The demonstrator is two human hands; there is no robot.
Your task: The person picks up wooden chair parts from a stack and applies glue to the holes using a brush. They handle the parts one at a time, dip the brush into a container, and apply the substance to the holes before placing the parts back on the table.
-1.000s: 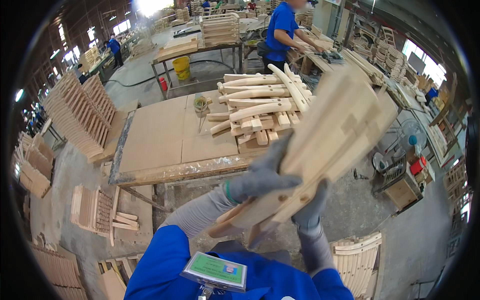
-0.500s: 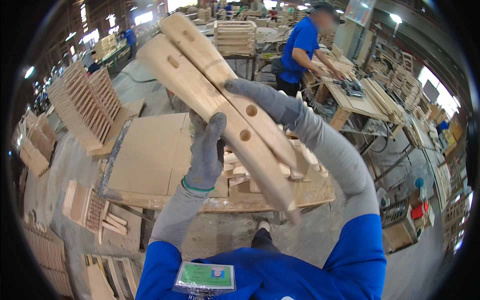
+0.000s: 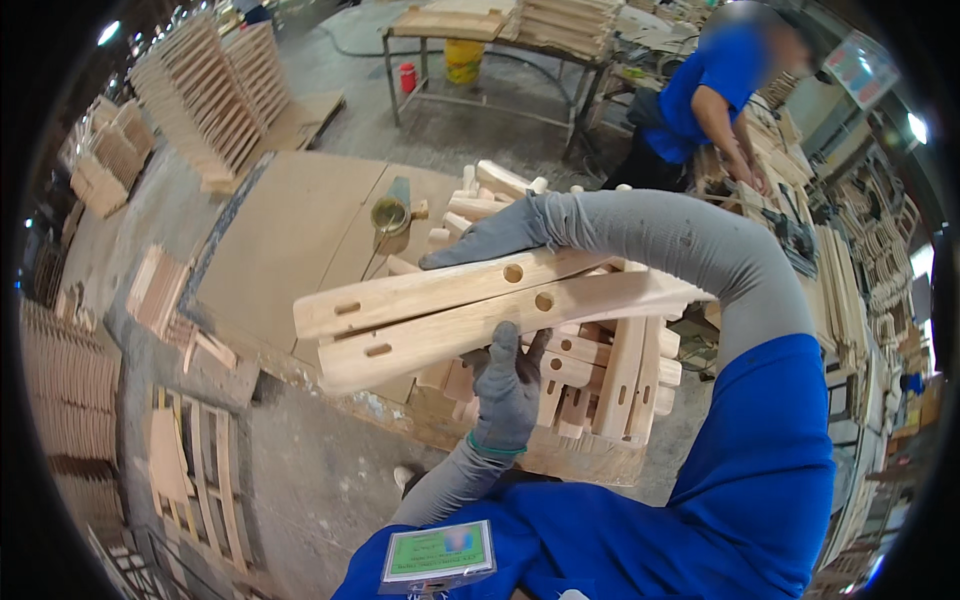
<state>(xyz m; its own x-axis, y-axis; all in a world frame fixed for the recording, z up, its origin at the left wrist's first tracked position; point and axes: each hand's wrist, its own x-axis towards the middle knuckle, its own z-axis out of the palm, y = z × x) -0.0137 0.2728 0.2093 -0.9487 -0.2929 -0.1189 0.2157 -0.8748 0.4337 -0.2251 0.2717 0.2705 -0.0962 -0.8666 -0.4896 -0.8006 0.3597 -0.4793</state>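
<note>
Two pale wooden furniture legs (image 3: 440,318) lie side by side between my gloved hands above a work table. Each has a slot near its broad left end and a round hole near the middle, and tapers to the right. My left hand (image 3: 508,388) grips the nearer leg from below, thumb up on its face. Across the far edge lies my right hand (image 3: 490,236), its fingers along the farther leg. Beneath them a heap of similar wooden pieces (image 3: 600,385) covers the table's right part; some are hidden by the legs and my arm.
Cardboard (image 3: 290,235) covers the left of the table (image 3: 570,458), with a small pot (image 3: 390,214) on it. Tall stacks of wooden parts (image 3: 195,95) stand at far left, a pallet (image 3: 200,470) at near left. A co-worker in blue (image 3: 715,90) works at far right.
The two legs have swung from steeply slanted to nearly level and come lower over the heap. Both hands turned with them, and my view has tipped further down.
</note>
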